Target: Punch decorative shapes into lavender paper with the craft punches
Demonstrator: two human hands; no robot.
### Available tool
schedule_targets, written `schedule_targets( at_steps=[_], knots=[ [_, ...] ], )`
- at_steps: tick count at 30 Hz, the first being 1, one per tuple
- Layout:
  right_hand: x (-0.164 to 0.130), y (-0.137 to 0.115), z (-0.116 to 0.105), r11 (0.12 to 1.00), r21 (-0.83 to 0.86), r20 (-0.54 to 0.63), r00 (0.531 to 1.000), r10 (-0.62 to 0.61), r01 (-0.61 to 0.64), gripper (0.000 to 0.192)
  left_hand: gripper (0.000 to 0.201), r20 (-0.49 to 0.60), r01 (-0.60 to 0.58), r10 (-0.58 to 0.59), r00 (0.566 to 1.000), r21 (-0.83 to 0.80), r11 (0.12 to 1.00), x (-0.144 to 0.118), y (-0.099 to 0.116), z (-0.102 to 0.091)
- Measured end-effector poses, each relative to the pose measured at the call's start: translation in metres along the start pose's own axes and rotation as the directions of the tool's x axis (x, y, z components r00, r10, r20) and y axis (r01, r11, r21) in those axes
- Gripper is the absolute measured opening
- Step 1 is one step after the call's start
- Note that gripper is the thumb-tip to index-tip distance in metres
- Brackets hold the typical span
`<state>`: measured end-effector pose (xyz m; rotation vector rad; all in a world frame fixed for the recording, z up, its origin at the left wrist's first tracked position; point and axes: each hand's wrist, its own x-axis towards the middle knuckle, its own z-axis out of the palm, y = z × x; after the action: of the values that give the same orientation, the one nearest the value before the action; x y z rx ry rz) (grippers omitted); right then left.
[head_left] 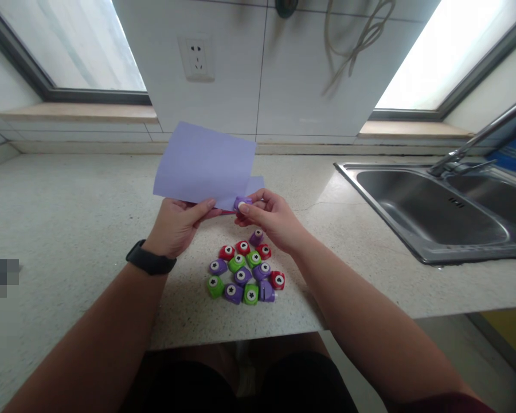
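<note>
**Punch on the paper's lower edge**

The purple punch (242,203) is pinched in the right hand (270,218), clamped over the lower right edge of the lilac paper (204,163). The left hand (176,225) grips that edge just beside it, above the bench (69,201) and the loose punches (246,271).

A cluster of small craft punches (246,271) in red, green and purple is lying on the speckled countertop (69,218), just below the fingers and nearer the counter's front edge. Well off to the right of the fingers, a steel sink (434,212) is sitting in the counter, with its faucet (477,137) reaching over it. Above and behind the fingers, a wall socket (196,58) is showing on white tile, and a pale cord (352,40) is hanging further right.
</note>
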<state>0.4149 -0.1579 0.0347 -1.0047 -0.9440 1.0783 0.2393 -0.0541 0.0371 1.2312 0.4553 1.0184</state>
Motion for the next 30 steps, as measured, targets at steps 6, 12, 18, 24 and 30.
schedule_targets(
  at_steps=[6,12,18,24,30],
  knots=[
    [0.0000,-0.0009,0.0012,1.000,0.009,-0.004,1.000,0.009,-0.009,0.041,0.041,0.005,0.012,-0.012,1.000,-0.022,1.000,-0.0005,0.0013,0.0014],
    [0.0016,0.0010,0.0003,1.000,0.022,0.030,1.000,-0.007,0.006,0.038,0.041,0.008,0.008,-0.008,1.000,-0.031,0.999,-0.0009,0.0012,0.0024],
    [0.0020,0.0033,-0.0002,1.000,0.017,0.036,0.999,-0.019,0.019,0.035,0.050,-0.015,0.013,-0.014,1.000,-0.055,0.998,0.0003,0.0006,0.0020],
    [0.0003,0.0024,-0.0013,0.990,-0.060,0.111,0.987,-0.118,0.125,0.042,0.035,0.023,0.054,-0.052,0.998,-0.133,0.990,-0.0007,0.0011,-0.0011],
    [0.0002,0.0022,-0.0052,0.973,-0.146,0.122,0.979,-0.161,0.178,0.041,0.016,0.122,0.148,-0.140,0.983,-0.063,0.987,-0.0025,-0.0009,-0.0061]
  ],
)
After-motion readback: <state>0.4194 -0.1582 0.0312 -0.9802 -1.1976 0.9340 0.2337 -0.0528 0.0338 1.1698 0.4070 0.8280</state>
